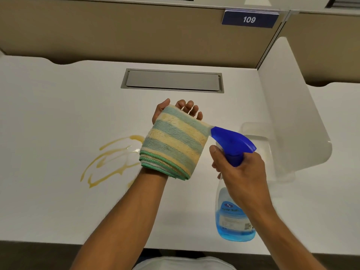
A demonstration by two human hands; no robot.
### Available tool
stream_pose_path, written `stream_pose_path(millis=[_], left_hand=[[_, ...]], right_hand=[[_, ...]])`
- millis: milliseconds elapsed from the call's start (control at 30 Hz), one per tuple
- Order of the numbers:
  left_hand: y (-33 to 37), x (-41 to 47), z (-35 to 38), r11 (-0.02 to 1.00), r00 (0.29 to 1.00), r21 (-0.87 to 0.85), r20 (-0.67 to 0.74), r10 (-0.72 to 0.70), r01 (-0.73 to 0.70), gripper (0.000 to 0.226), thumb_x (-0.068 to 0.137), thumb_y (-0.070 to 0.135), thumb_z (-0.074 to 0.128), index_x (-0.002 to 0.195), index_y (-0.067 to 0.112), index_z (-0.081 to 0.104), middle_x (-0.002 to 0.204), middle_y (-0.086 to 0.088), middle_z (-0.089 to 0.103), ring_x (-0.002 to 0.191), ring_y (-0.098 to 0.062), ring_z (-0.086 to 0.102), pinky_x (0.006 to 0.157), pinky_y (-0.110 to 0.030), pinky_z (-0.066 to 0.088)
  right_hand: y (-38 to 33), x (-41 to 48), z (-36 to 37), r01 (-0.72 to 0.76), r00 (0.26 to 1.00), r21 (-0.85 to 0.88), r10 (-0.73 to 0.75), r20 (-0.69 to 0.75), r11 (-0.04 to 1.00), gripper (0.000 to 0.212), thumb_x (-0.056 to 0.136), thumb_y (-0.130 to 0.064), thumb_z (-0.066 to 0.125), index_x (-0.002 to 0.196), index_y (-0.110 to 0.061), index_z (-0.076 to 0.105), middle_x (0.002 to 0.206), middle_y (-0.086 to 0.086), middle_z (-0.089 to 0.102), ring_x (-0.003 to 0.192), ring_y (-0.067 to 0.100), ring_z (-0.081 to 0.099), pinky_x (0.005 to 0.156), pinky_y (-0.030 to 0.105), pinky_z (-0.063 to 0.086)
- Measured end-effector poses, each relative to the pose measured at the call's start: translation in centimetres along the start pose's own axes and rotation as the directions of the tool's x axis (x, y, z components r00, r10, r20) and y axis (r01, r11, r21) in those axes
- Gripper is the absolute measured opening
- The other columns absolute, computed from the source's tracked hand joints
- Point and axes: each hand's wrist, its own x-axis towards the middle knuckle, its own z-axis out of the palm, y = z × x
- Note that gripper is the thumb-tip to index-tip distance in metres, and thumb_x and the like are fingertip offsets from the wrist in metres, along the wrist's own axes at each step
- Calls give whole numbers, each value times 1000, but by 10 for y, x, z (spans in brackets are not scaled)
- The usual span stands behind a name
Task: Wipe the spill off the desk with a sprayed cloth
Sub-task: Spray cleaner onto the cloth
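Note:
A folded cloth (pixel 174 140) with green and yellow stripes rests over my left hand (pixel 185 109), held up above the white desk (pixel 48 211). My right hand (pixel 241 172) grips the neck of a clear spray bottle (pixel 234 221) holding blue liquid. Its blue nozzle (pixel 231 140) points left and almost touches the cloth's right edge. A yellow-brown spill (pixel 109 160) in thin loops lies on the desk left of the cloth, partly hidden behind it and my forearm.
A grey cable hatch (pixel 172 80) is set into the desk behind my hands. A white divider panel (pixel 292 106) stands on the right, with a clear tray (pixel 259 137) at its foot. Beige partition with a 109 sign (pixel 249 19) at the back.

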Motion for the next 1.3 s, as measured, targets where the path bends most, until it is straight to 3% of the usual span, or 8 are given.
stream_pose_path(millis=[100,200,367,500,733,867,1133,1300], left_hand=[[-2,0,-8,1000,999,-13,39,-8,9,46,93,52,45,87,12,65,100,-7,70,105,-27,65,103,-45,46],[0,-1,-6,999,998,-41,63,-30,32,47,93,52,46,85,10,67,101,-9,72,106,-28,67,105,-46,45],[0,-8,2,1000,994,-24,108,2,0,51,97,52,30,78,12,58,89,-5,63,96,-23,59,101,-43,43],[3,-11,8,1000,989,3,151,11,-11,46,89,48,38,68,12,57,83,-4,58,91,-21,55,99,-42,39],[2,-12,8,1000,989,-14,150,13,-11,48,87,47,37,63,11,57,78,-5,57,87,-21,51,96,-41,40],[3,-13,9,1000,985,-6,169,8,-7,49,85,47,35,61,11,58,72,-4,58,82,-20,47,94,-40,38],[6,-14,6,999,979,-27,199,39,-34,48,83,45,34,59,11,57,70,-5,57,81,-20,43,95,-40,37],[10,-14,2,997,981,-46,181,65,-58,46,83,45,36,59,11,56,70,-4,55,79,-20,45,93,-40,38]], right_hand=[[0,-3,-1,-1,1000,21,1,5,1000,35,87,-42,69,113,-19,63,87,-1,72,76,18,69,63,21,57],[-1,-4,-3,2,1000,22,-2,-3,1000,30,85,-43,69,106,-26,58,83,-4,69,73,18,68,58,15,50],[-6,-5,-2,17,1000,-20,-17,22,1000,33,80,-52,63,103,-31,53,78,-11,63,69,14,66,48,6,43],[-9,-5,1,38,999,-26,-37,32,999,50,71,-61,55,106,-26,56,82,-8,66,72,12,66,50,3,47],[-11,-9,1,50,998,-46,-48,39,998,47,71,-61,54,108,-32,50,80,-17,60,72,12,65,53,6,39],[-13,-11,4,58,996,-44,-56,63,997,45,71,-60,56,107,-33,50,79,-21,57,73,12,65,46,7,44],[-15,-19,13,89,987,-29,-84,136,996,44,71,-60,56,105,-32,54,77,-22,60,70,8,65,53,1,46],[-16,-31,12,114,965,-15,-107,240,993,24,71,-61,57,90,-48,50,78,-26,59,87,-11,60,59,3,49]])
